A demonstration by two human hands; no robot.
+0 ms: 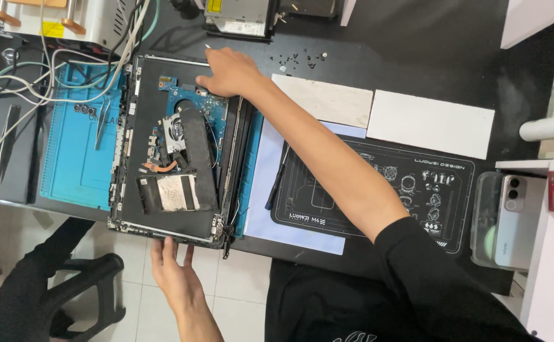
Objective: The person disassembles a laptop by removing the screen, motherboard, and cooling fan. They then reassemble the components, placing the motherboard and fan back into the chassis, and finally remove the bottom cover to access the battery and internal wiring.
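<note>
Head view: opened laptop (175,152) lies on the blue mat (74,158). My right hand (229,73) presses flat at its far corner, left hand (174,272) open under its near edge; I judge I'm steadying it for lifting, which needs an even grip.

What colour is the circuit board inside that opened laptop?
Blue. The circuit board shows best in the head view, just under the right hand.

We count: one opened laptop (169,152), one blue mat (77,152), one black mat (384,190) right of centre, two white slabs (322,100) (430,123), two phones (511,218) at right edge, one stool (93,285) lower left, two hands (229,71) (174,273). Loose screws (302,60) top centre: too small for us to count.
</note>
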